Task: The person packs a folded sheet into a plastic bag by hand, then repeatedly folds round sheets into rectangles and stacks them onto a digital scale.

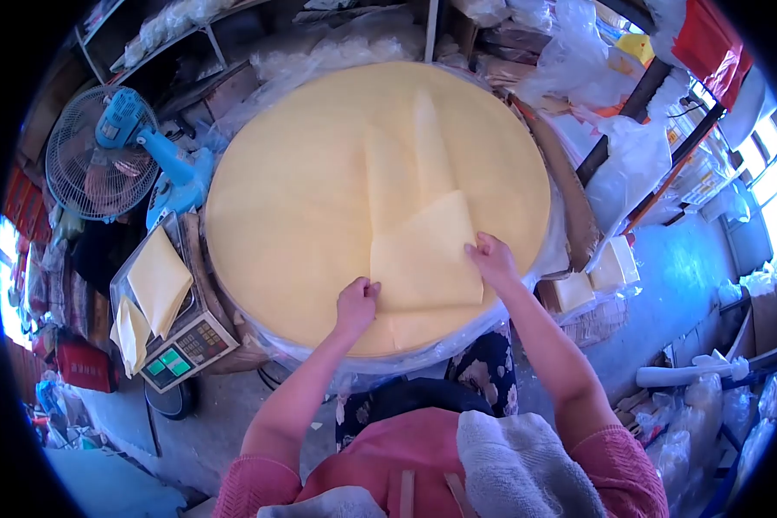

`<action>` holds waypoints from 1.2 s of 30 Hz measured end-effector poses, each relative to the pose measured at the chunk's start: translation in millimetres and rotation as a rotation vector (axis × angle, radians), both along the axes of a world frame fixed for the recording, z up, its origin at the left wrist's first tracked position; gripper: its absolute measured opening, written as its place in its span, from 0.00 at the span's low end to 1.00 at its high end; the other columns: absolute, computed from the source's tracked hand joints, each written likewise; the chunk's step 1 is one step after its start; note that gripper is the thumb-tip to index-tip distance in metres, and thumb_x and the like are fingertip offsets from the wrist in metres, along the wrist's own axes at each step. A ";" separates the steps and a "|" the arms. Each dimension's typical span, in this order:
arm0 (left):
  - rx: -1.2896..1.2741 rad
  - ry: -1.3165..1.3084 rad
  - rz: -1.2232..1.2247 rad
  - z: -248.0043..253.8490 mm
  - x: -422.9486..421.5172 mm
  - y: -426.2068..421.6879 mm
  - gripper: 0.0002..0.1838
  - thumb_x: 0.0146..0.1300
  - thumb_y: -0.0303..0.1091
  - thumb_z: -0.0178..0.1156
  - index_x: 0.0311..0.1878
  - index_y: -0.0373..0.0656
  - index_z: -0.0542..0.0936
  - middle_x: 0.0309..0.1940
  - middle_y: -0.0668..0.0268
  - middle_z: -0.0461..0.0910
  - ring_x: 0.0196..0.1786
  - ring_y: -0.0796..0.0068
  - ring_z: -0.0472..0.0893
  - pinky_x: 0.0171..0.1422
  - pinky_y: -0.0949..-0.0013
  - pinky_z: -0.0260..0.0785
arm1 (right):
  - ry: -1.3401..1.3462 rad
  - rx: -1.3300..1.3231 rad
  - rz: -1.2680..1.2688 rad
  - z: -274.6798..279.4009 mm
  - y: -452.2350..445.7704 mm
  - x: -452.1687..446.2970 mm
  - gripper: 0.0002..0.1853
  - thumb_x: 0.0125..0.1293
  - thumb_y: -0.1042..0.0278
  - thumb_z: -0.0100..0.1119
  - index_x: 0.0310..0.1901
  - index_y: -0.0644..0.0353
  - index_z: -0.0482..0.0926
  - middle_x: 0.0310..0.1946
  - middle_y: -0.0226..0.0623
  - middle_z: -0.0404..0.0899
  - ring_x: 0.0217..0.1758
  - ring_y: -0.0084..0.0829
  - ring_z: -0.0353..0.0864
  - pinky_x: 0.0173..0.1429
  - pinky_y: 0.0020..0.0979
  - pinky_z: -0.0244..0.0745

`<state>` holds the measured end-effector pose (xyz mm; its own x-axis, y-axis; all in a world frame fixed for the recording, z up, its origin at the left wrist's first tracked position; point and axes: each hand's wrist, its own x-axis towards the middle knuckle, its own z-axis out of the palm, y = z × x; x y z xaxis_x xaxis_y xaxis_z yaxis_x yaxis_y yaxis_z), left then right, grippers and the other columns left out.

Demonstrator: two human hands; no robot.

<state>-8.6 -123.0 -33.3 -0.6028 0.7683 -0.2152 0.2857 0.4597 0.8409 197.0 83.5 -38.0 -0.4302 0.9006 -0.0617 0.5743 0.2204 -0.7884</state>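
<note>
A wide round stack of thin pale-yellow sheets [285, 198] lies in front of me. On it a yellow sheet [427, 259] is partly folded, its near part a flat panel with a corner pointing away from me. My left hand [357, 306] is closed at the panel's lower left edge, its fingertips pinching the sheet. Higher up, at the right edge, my right hand [492, 262] pinches the same sheet between thumb and curled fingers. Two raised creases run from the panel toward the far side.
To the left, folded yellow sheets [160, 281] rest on a digital scale [190, 352] with a lit green display. A blue fan [116, 147] stands behind it. Clear plastic [634, 155] and shelving crowd the right. Plastic film [319, 367] edges the round stack.
</note>
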 end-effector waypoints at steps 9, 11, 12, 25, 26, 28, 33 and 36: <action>0.012 0.029 0.020 -1.7 5.4 0.0 0.15 0.64 0.38 0.55 0.28 0.35 0.74 0.20 0.57 0.77 0.17 0.65 0.79 0.24 0.64 0.72 | -0.412 0.155 -0.129 26.9 -20.4 -52.9 0.21 0.69 0.49 0.47 0.41 0.62 0.75 0.34 0.49 0.82 0.40 0.49 0.82 0.44 0.49 0.75; 0.003 0.005 0.031 1.0 6.2 0.4 0.15 0.64 0.38 0.55 0.28 0.35 0.74 0.20 0.57 0.77 0.17 0.66 0.79 0.24 0.65 0.72 | -0.458 0.177 -0.081 21.0 -15.8 -54.8 0.19 0.70 0.52 0.44 0.43 0.62 0.74 0.32 0.49 0.82 0.39 0.48 0.82 0.44 0.48 0.75; -0.001 -0.008 0.037 2.4 6.5 0.9 0.15 0.64 0.38 0.55 0.28 0.35 0.74 0.20 0.57 0.77 0.17 0.67 0.79 0.24 0.65 0.72 | -0.482 0.189 -0.056 22.0 -14.2 -56.0 0.19 0.71 0.53 0.43 0.44 0.62 0.74 0.31 0.49 0.82 0.38 0.48 0.83 0.44 0.48 0.76; -0.073 0.706 -0.119 27.4 25.0 15.6 0.26 0.60 0.42 0.60 0.59 0.43 0.68 0.62 0.51 0.65 0.63 0.56 0.67 0.59 0.48 0.64 | -0.591 0.632 0.159 -18.1 9.2 -64.6 0.31 0.70 0.49 0.40 0.70 0.55 0.55 0.74 0.31 0.47 0.77 0.40 0.43 0.71 0.65 0.36; -0.022 0.825 -0.217 30.0 29.6 22.7 0.31 0.61 0.45 0.59 0.64 0.46 0.64 0.66 0.52 0.59 0.69 0.54 0.59 0.64 0.44 0.57 | -0.602 0.613 0.163 -16.2 8.6 -64.9 0.31 0.70 0.48 0.39 0.70 0.55 0.55 0.74 0.31 0.46 0.77 0.40 0.41 0.71 0.64 0.35; 0.002 0.941 -0.348 21.8 28.6 36.4 0.35 0.62 0.50 0.56 0.70 0.50 0.59 0.72 0.53 0.51 0.75 0.54 0.49 0.69 0.37 0.45 | -0.610 0.603 0.173 -10.7 15.8 -68.1 0.32 0.70 0.48 0.38 0.70 0.55 0.54 0.75 0.31 0.44 0.77 0.39 0.40 0.72 0.64 0.34; -0.139 0.890 -0.458 0.2 31.5 41.3 0.34 0.63 0.57 0.49 0.69 0.51 0.61 0.73 0.55 0.50 0.76 0.56 0.48 0.70 0.32 0.35 | -0.551 0.582 0.171 -21.3 70.2 -86.1 0.33 0.70 0.48 0.41 0.71 0.56 0.52 0.74 0.34 0.47 0.78 0.38 0.41 0.73 0.61 0.35; -0.141 0.802 -0.451 13.3 0.1 68.5 0.30 0.61 0.48 0.57 0.65 0.48 0.66 0.66 0.53 0.60 0.69 0.55 0.61 0.67 0.39 0.51 | -0.508 0.326 0.218 1.7 119.4 -110.9 0.33 0.68 0.52 0.46 0.70 0.57 0.53 0.73 0.36 0.50 0.77 0.39 0.43 0.73 0.60 0.36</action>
